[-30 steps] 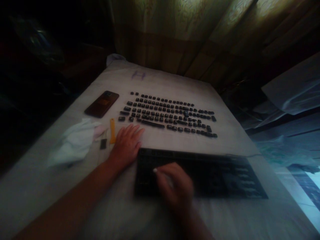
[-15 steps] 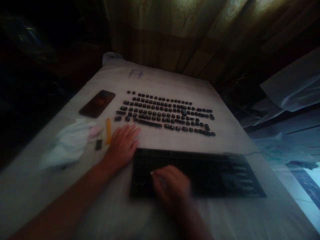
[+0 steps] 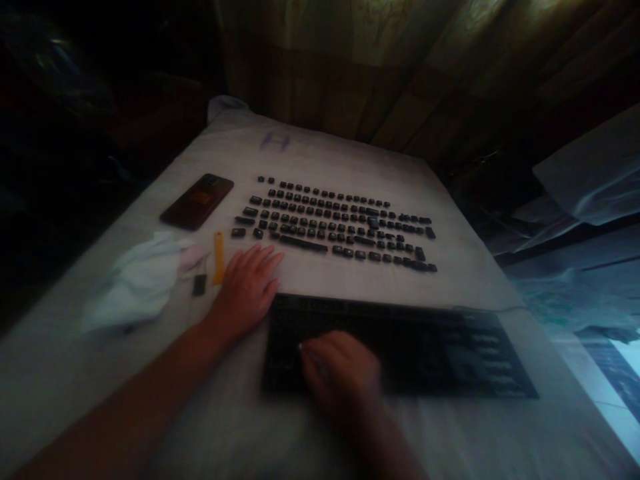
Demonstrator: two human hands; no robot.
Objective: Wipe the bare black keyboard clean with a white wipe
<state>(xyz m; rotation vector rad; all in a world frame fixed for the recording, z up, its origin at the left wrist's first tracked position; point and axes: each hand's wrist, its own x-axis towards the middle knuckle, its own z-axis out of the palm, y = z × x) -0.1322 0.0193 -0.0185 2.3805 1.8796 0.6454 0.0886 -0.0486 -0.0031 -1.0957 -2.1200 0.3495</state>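
A dark keyboard base (image 3: pixel 420 353) without most of its caps lies in front of me. Over its left part, my right hand (image 3: pixel 343 373) is closed in a pinch, and a small white tip pokes out between thumb and fingers. The rest of that small thing is hidden in the hand. My left hand (image 3: pixel 247 283) lies flat with fingers stretched on the white cloth, its thumb by the keyboard's upper left corner. Beyond both hands, black keycaps (image 3: pixel 310 217) are laid out in rows, with a long space bar (image 3: pixel 303 244) at the near side.
Left of my left hand are a yellow flat tool (image 3: pixel 219 257), a small dark piece (image 3: pixel 199 285) and a crumpled white cloth (image 3: pixel 135 283). A phone (image 3: pixel 197 201) lies farther back. A cable (image 3: pixel 495 309) runs off the keyboard's far right. Curtains (image 3: pixel 340 80) hang behind.
My right hand and its white tip have shifted very slightly left over the keyboard. My left hand stays in place. The view has moved a little.
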